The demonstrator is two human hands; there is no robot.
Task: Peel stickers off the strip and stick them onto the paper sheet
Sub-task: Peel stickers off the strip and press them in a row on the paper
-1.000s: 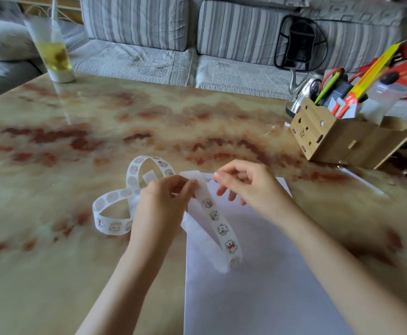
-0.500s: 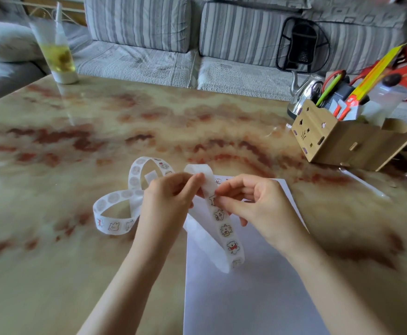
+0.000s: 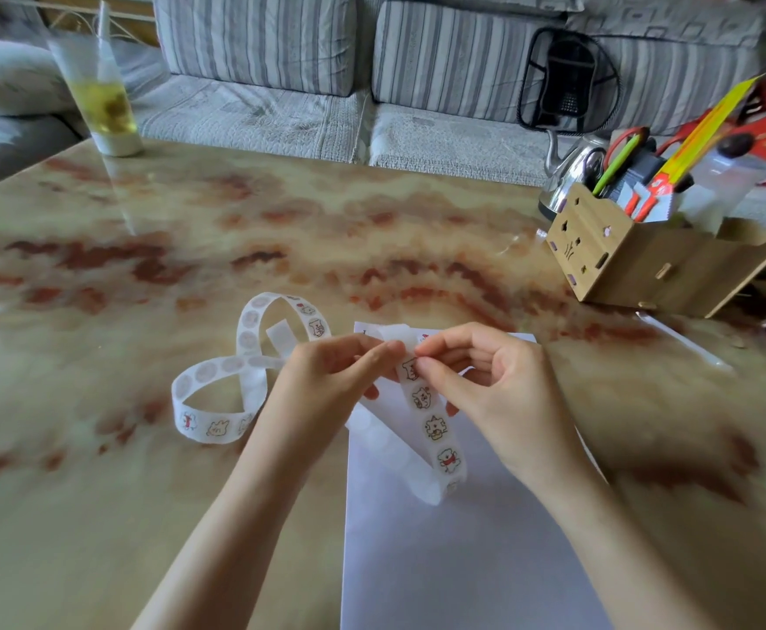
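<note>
Now the right hand has come off the far end of the paper sheet and joined the left hand at the strip. Its thumb and forefinger pinch the strip's edge by the topmost sticker, while the left hand still pinches the fold beside it. The strip is held just above the sheet, its tail curling onto the table at left. Whether a sticker has lifted cannot be told, and the hands hide the sheet's far edge. One strip, one sheet; four stickers show plainly on the hanging stretch.
</note>
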